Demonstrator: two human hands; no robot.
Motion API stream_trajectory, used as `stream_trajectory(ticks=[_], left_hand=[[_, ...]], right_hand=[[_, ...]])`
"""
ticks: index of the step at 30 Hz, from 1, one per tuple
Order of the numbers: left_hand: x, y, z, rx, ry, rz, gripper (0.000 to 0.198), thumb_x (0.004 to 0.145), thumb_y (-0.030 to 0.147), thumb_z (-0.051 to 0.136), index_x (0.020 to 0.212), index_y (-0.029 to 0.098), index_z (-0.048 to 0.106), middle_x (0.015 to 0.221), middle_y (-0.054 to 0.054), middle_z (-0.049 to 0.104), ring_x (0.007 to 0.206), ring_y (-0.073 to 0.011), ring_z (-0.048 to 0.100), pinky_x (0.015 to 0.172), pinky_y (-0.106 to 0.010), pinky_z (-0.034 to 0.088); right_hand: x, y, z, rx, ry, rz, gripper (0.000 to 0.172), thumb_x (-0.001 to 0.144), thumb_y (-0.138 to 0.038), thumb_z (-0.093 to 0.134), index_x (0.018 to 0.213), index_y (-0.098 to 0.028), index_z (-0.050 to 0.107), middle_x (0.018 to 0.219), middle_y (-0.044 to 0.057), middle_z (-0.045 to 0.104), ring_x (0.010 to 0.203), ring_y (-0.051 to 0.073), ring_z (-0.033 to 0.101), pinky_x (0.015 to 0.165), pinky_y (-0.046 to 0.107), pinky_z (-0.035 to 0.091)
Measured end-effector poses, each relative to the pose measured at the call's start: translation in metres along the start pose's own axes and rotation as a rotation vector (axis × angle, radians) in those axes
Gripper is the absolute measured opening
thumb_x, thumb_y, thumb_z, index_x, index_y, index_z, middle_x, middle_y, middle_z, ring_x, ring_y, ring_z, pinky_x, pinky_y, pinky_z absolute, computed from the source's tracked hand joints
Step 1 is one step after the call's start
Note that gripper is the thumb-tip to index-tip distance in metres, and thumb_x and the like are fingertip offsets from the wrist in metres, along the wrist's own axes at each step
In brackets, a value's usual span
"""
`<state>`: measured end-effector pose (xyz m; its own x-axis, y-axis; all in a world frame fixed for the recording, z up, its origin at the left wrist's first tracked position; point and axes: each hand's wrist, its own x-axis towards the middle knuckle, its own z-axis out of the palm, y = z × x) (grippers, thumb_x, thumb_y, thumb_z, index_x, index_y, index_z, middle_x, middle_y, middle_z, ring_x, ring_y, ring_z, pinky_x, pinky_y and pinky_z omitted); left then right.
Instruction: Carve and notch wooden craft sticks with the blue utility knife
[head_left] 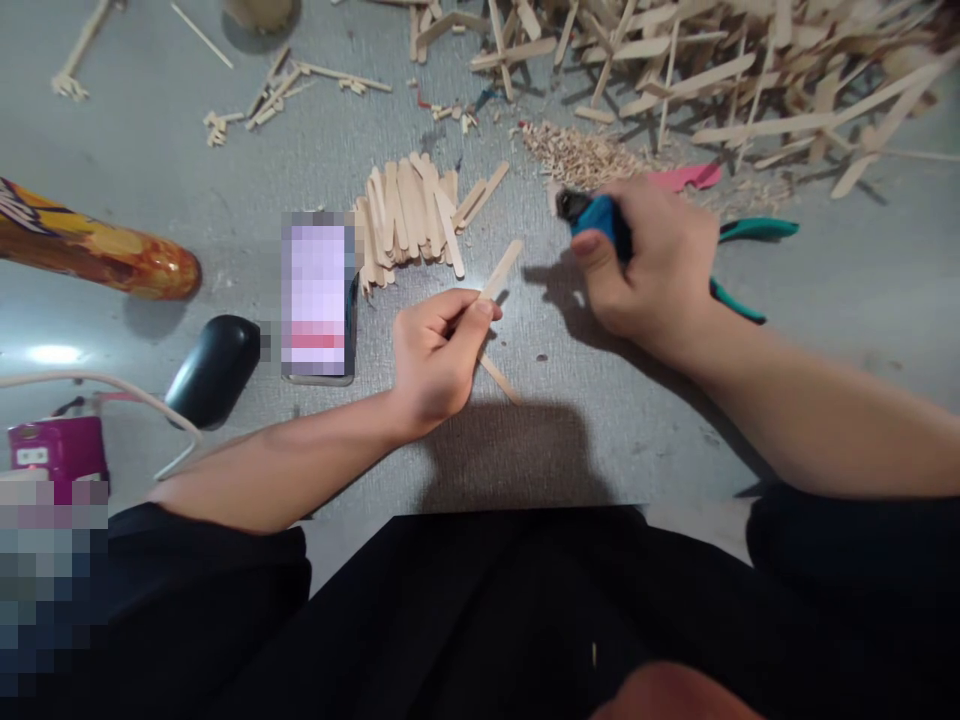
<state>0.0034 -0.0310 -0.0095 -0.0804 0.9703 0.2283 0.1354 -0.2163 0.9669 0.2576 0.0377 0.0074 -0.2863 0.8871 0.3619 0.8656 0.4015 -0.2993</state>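
Note:
My left hand (435, 355) is closed around a flat wooden stick (501, 270) that points up and to the right; its lower end pokes out below the fist. My right hand (649, 265) is wrapped round a pair of blue-headed cutting pliers (596, 215) with teal handles (754, 230) that stick out to the right. The two hands are a short way apart above the grey floor (225, 160). A neat heap of cut wooden sticks (412, 215) lies just beyond my left hand.
A big tangle of wooden sticks (712, 60) fills the top right, with a mound of small offcuts (577, 150) before it. A phone (319, 295), a black case (210, 370), a glossy orange tube (97, 250), a white cable (112, 385) and a magenta box (52, 450) lie at left.

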Motion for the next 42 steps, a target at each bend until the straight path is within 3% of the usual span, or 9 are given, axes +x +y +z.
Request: stream_trajectory(ticks=[5,11,16,23,27,31,36,42], left_hand=[[-0.002,0.0,0.0,-0.015,-0.012,-0.013,0.035,0.111,0.049,0.082,0.087,0.026,0.091,0.066,0.0,0.07,0.059,-0.0134,0.057,0.052,-0.03,0.039],[-0.003,-0.001,-0.001,-0.012,-0.015,-0.013,0.041,0.113,0.058,0.082,0.089,0.026,0.091,0.071,-0.001,0.072,0.062,-0.0141,0.058,0.055,-0.031,0.042],[-0.003,-0.001,0.0,-0.008,-0.019,-0.015,0.043,0.113,0.06,0.081,0.09,0.025,0.092,0.071,-0.002,0.073,0.063,-0.0147,0.06,0.056,-0.03,0.044],[-0.002,-0.001,-0.001,-0.032,-0.016,-0.039,0.04,0.111,0.056,0.084,0.089,0.024,0.092,0.066,0.0,0.065,0.059,-0.0121,0.052,0.052,-0.028,0.036],[-0.001,0.0,-0.001,-0.068,-0.027,-0.038,0.039,0.11,0.055,0.086,0.088,0.024,0.091,0.058,0.003,0.055,0.052,-0.01,0.043,0.048,-0.028,0.028],[-0.002,0.001,-0.001,-0.065,-0.038,-0.038,0.039,0.11,0.053,0.085,0.087,0.023,0.091,0.059,0.002,0.059,0.051,-0.0099,0.046,0.047,-0.028,0.028],[-0.004,0.002,0.0,-0.062,-0.001,-0.059,0.035,0.109,0.05,0.086,0.087,0.024,0.092,0.06,0.002,0.057,0.054,-0.0104,0.046,0.048,-0.027,0.031],[-0.005,0.003,0.0,-0.047,0.001,-0.07,0.036,0.112,0.053,0.085,0.091,0.025,0.093,0.066,0.0,0.065,0.06,-0.0119,0.053,0.052,-0.028,0.035]], right_hand=[[-0.013,-0.015,0.003,0.072,-0.084,-0.151,0.097,0.117,-0.091,0.018,0.125,-0.019,0.082,0.107,0.017,0.087,0.091,0.034,0.078,0.073,0.045,0.043],[-0.019,-0.025,0.001,0.029,-0.179,-0.16,0.083,0.119,-0.084,0.026,0.124,-0.023,0.082,0.104,0.015,0.085,0.088,0.033,0.075,0.069,0.044,0.035],[-0.017,-0.024,0.0,0.016,-0.168,-0.179,0.077,0.12,-0.08,0.03,0.122,-0.023,0.082,0.099,0.014,0.083,0.083,0.031,0.073,0.066,0.042,0.033],[-0.016,-0.021,0.001,0.026,-0.161,-0.179,0.074,0.119,-0.08,0.034,0.12,-0.023,0.082,0.097,0.013,0.082,0.082,0.031,0.072,0.066,0.042,0.033],[-0.013,-0.017,0.001,0.047,-0.169,-0.106,0.076,0.118,-0.084,0.035,0.127,-0.024,0.081,0.107,0.016,0.083,0.094,0.036,0.076,0.073,0.044,0.043],[-0.006,-0.008,-0.001,0.03,-0.094,0.009,0.079,0.12,-0.083,0.03,0.137,-0.023,0.078,0.12,0.021,0.085,0.106,0.04,0.079,0.084,0.049,0.05],[-0.009,-0.01,0.001,0.09,-0.1,-0.128,0.086,0.12,-0.085,0.024,0.129,-0.02,0.079,0.11,0.018,0.086,0.099,0.036,0.08,0.077,0.046,0.048],[-0.015,-0.019,0.0,0.094,-0.194,-0.161,0.077,0.119,-0.082,0.031,0.123,-0.023,0.08,0.104,0.015,0.085,0.088,0.034,0.076,0.068,0.044,0.039]])
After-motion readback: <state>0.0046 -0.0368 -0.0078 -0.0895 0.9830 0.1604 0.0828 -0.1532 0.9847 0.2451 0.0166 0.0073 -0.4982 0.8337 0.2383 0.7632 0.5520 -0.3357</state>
